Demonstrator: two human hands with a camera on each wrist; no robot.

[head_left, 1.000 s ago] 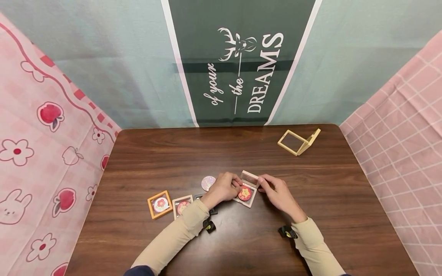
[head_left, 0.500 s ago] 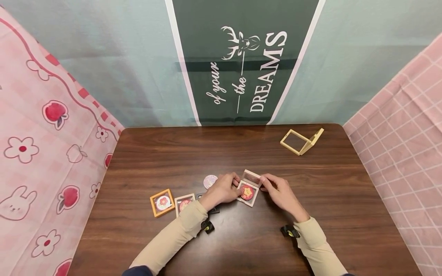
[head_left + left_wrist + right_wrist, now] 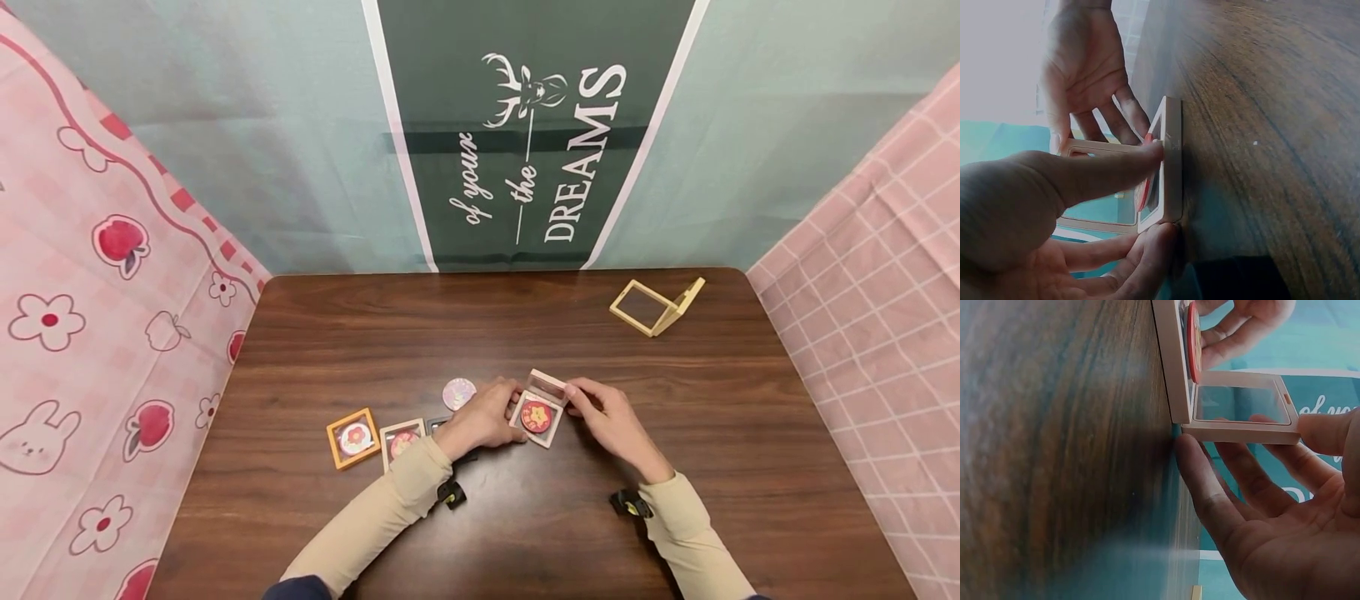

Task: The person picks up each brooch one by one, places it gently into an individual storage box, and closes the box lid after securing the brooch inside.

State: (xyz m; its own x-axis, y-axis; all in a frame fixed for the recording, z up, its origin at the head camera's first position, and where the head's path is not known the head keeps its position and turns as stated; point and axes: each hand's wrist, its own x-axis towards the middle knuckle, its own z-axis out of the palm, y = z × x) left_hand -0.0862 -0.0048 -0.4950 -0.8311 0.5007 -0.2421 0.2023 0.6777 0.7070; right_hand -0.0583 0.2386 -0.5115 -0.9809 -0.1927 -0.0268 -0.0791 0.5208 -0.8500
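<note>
Pale-pink plastic square case point(image 3: 554, 430), lid point(image 3: 547, 386) raised, stands at lower centre in the head view, holding a round red-and-yellow badge point(image 3: 537, 416); left hand point(image 3: 486, 417) grips its base, right hand point(image 3: 609, 423) pinches the lid. White lettering point(image 3: 588, 150) on dark-green cloth point(image 3: 555, 133), upper centre: "of your", "the", "DREAMS".

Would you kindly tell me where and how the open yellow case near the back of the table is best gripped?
Probably by the free edge of its raised lid, the right hand, once off the pink case, coming from the right and pinching both faces. The lid stands up at a slant, while the base lies flat on the table, offering less to pinch.
</note>
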